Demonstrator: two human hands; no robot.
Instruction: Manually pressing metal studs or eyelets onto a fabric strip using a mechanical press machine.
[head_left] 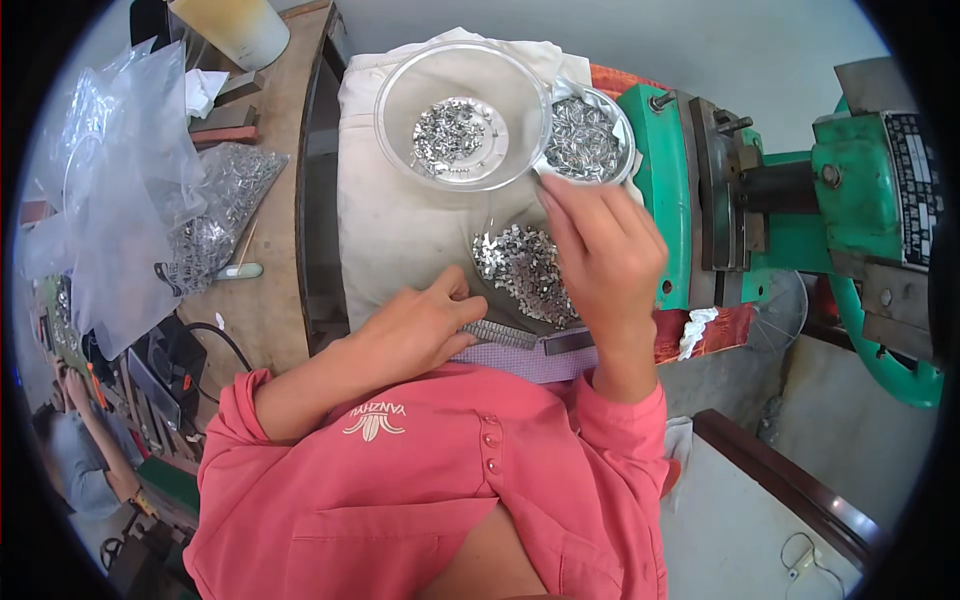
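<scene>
Below the clear round plastic bowl (445,72), left hand (425,322) has grip pinched on silver ridged metal strip (503,334), likely steadying it, small silver metal pieces (520,275) heaped nearby presumably for reach; right hand (612,247) grip narrowed near bowl's lower-right rim, hold unclear.

Pink shirt (420,475), chest: white capital lettering (388,410) is running in a curved row, showing upside down, with a white leaf-like emblem (372,428) sitting beside it. Green machine (855,195), far right: a dark plate (912,190) is bearing white characters, too small for reading surely.
</scene>
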